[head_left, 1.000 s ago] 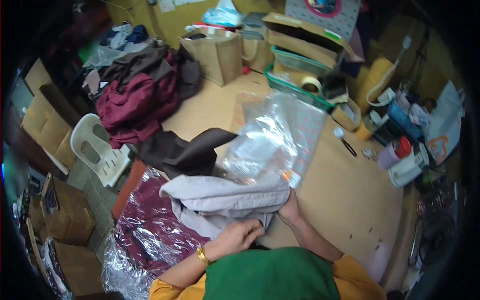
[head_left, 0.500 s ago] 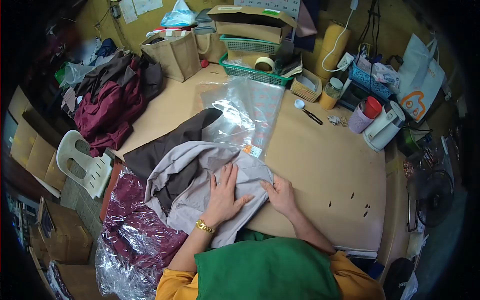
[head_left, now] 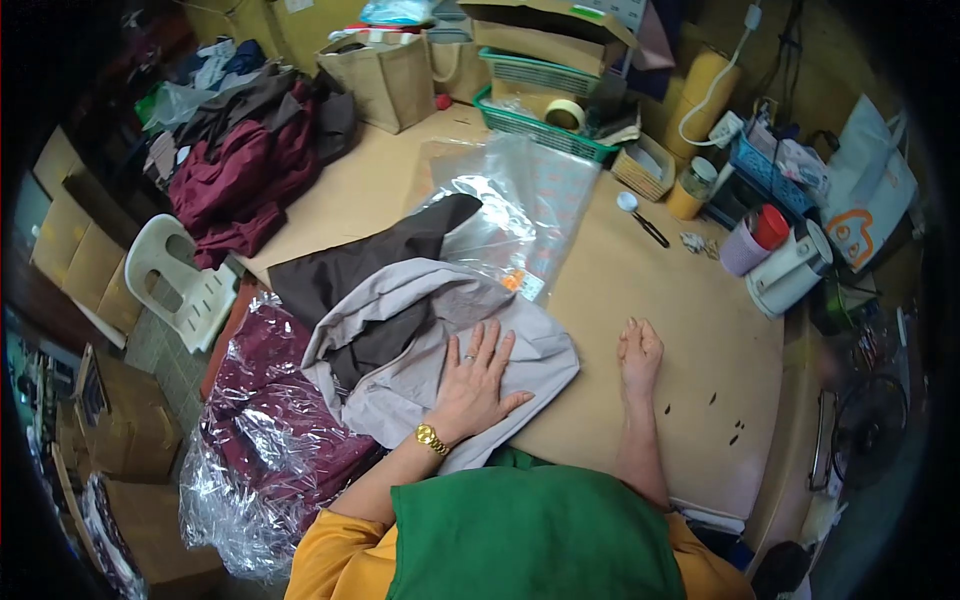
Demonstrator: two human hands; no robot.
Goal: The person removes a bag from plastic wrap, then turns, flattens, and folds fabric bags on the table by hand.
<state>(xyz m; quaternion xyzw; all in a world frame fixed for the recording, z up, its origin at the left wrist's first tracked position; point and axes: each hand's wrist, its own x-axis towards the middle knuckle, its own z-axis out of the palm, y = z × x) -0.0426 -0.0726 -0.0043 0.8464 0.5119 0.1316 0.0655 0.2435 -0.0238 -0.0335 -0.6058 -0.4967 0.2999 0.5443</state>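
Note:
A garment with a light grey side (head_left: pixel 540 345) and a dark brown side (head_left: pixel 345 262) lies bunched at the front of the table. My left hand (head_left: pixel 478 385), fingers spread, presses flat on its grey cloth. To the right of the garment, my right hand (head_left: pixel 640 350) hovers over or rests on the table, apart from the cloth. Its fingers are curled together, and whatever they may hold is hidden. Clear plastic bags (head_left: pixel 510 205) lie just behind the garment, with an orange and white label (head_left: pixel 522 283) near their front corner.
Maroon clothes in clear plastic (head_left: pixel 285 400) hang at the front left. More maroon and dark clothes (head_left: pixel 250 165) are heaped at the back left. Small scissors or snips (head_left: pixel 652 233), a jar (head_left: pixel 692 190) and a white appliance (head_left: pixel 790 275) stand or lie at the right.
My right hand has let go of the grey cloth's right edge and moved right, its fingers closed. My left hand stays on the cloth, fingers spread. The view has shifted.

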